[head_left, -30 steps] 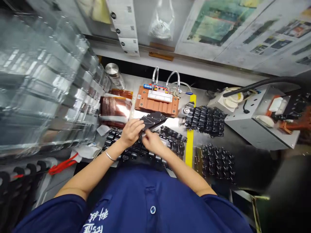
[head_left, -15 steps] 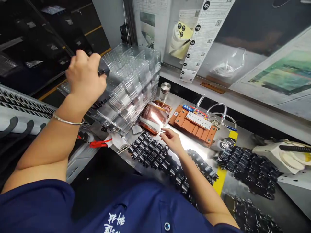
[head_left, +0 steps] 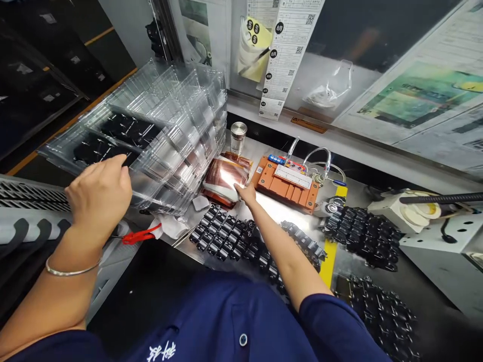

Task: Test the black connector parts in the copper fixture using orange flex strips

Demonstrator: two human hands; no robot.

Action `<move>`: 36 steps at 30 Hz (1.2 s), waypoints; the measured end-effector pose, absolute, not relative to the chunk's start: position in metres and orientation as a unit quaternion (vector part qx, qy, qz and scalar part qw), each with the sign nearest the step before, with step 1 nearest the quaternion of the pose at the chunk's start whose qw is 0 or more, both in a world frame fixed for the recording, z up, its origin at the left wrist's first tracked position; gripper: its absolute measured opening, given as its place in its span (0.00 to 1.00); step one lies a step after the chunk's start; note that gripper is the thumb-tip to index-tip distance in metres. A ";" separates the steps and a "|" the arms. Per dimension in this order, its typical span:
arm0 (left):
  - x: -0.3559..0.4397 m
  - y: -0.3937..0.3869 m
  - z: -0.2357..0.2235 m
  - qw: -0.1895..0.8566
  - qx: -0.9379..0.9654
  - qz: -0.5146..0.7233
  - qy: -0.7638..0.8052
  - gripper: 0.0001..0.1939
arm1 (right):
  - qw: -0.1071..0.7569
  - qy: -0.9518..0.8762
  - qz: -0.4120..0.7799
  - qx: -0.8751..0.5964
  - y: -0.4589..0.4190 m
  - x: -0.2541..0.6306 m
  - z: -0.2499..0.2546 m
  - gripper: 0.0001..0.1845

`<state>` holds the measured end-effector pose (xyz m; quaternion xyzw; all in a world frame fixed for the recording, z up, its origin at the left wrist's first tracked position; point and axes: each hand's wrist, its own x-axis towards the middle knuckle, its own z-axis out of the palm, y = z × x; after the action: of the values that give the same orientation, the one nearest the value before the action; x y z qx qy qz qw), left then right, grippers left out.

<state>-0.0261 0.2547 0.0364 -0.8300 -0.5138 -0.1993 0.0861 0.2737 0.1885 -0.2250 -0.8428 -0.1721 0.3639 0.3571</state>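
Observation:
My left hand [head_left: 100, 193] is closed at the near edge of a stack of clear plastic trays [head_left: 188, 130]. Its fingertips are hidden, so what it grips cannot be made out. Black parts [head_left: 130, 129] lie in the top tray's compartments, just beyond that hand. On the bench, my right hand [head_left: 247, 194] has its fingers pinched at the right edge of a shiny reddish-brown film stack [head_left: 224, 176]. Rows of black moulded parts [head_left: 222, 234] lie on the metal bench below the film, left of my right forearm.
A glass jar with a metal lid [head_left: 238, 136] stands behind the film. To the right sits an orange fixture [head_left: 283, 188] with cables. More black parts [head_left: 362, 234] lie beyond the yellow strip [head_left: 329, 264]. Red-handled pliers [head_left: 141, 235] rest at the left edge.
My left hand, which held a black part above the trays, has come down and toward me to the tray edge. My right hand has moved onto the film's edge. The view has shifted.

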 end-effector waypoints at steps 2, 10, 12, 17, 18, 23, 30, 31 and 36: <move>-0.012 0.244 0.015 0.078 -0.876 -0.265 -0.395 0.24 | 0.406 -0.143 0.388 -0.815 0.186 0.279 -0.233 0.19; 0.105 0.251 -0.172 -0.150 -0.942 -0.023 -0.299 0.20 | 0.512 -0.102 0.362 -0.772 0.171 0.296 -0.227 0.09; 0.117 0.259 -0.198 -0.149 -0.941 0.006 -0.304 0.26 | 0.571 -0.056 0.340 -0.745 0.165 0.302 -0.219 0.08; 0.092 0.268 -0.219 -0.174 -0.948 0.007 -0.266 0.24 | 0.667 0.046 0.302 -0.680 0.149 0.319 -0.208 0.09; 0.084 0.270 -0.220 -0.185 -0.947 -0.003 -0.262 0.21 | 0.670 0.053 0.299 -0.677 0.147 0.321 -0.208 0.10; 0.074 0.281 -0.213 -0.174 -0.894 -0.213 -0.354 0.19 | 0.664 0.048 0.289 -0.688 0.150 0.314 -0.214 0.12; 0.104 0.272 -0.204 -0.147 -0.925 -0.213 -0.278 0.23 | 0.506 -0.112 0.407 -0.752 0.169 0.279 -0.220 0.12; 0.107 0.269 -0.206 -0.145 -0.934 -0.181 -0.272 0.23 | 0.473 -0.141 0.412 -0.766 0.171 0.279 -0.218 0.13; 0.111 0.256 -0.215 -0.155 -0.936 -0.114 -0.294 0.24 | 0.460 -0.205 0.281 -0.817 0.172 0.286 -0.200 0.18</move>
<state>0.1108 0.2560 -0.2150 -0.9364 -0.2937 -0.1141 -0.1547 0.2865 0.1717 -0.2002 -0.8171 -0.2050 0.2810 0.4597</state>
